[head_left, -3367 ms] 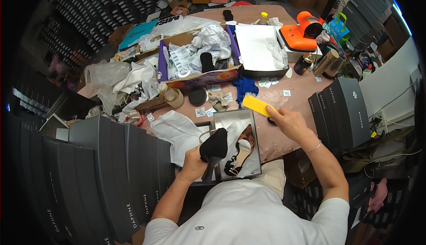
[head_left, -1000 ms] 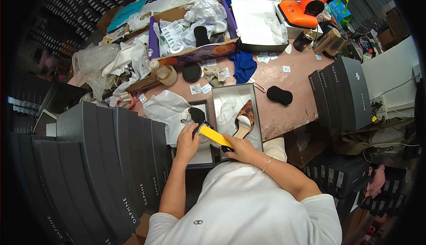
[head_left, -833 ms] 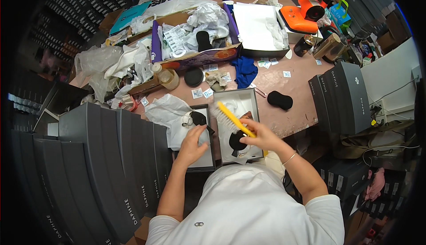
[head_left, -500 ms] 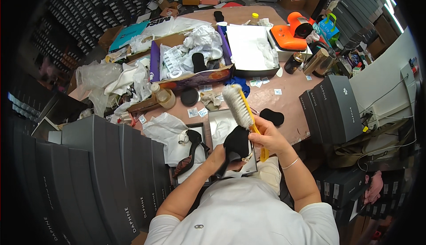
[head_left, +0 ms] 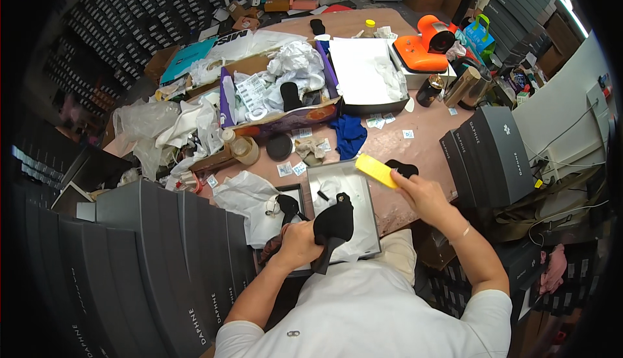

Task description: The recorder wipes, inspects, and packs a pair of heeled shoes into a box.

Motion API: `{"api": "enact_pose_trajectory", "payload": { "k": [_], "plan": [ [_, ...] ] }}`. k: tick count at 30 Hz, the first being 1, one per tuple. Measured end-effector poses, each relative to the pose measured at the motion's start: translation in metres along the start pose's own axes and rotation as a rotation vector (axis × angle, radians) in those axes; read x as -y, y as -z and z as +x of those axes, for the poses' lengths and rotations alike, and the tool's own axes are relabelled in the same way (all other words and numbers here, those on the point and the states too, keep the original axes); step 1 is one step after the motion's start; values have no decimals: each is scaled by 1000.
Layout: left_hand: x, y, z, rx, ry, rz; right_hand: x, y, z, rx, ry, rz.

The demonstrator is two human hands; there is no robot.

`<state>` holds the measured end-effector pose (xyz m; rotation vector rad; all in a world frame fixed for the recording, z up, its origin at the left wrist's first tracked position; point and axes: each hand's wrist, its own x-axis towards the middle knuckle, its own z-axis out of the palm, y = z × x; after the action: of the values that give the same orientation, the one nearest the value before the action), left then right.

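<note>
Raised brush now lowered right of shoe.

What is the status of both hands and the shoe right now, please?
Left hand grips black shoe over open grey box. Right hand holds yellow brush out to the side, off the shoe. Nothing between brush and shoe.

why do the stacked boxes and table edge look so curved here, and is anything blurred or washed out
Head view: fisheye bending bows the grey boxes and table toward a black rim; bright glare along the upper right corner; the right hand with the yellow brush and the left hand on the black shoe look reasonably sharp.
</note>
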<state>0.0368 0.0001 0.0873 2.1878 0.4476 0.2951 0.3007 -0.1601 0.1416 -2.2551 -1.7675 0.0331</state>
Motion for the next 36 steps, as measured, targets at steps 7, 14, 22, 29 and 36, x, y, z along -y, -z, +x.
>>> {"api": "enact_pose_trajectory", "payload": {
  "k": [7, 14, 22, 29, 36],
  "plan": [
    [-10, 24, -4, -122, 165, -224, -21, -55, -4, 86, -186, 159],
    [13, -3, 15, -432, 456, -1531, -27, -141, 21, -108, -249, 425],
    [13, -19, 3, -502, 493, -1486, 49, -93, 18, 298, -237, 1066],
    [-13, -1, -9, 15, -111, 14, 46, -63, 16, 630, -156, 1592],
    [-13, -31, -9, 110, -397, 216, 48, -49, -46, 815, -205, 1531]
  ]
}}
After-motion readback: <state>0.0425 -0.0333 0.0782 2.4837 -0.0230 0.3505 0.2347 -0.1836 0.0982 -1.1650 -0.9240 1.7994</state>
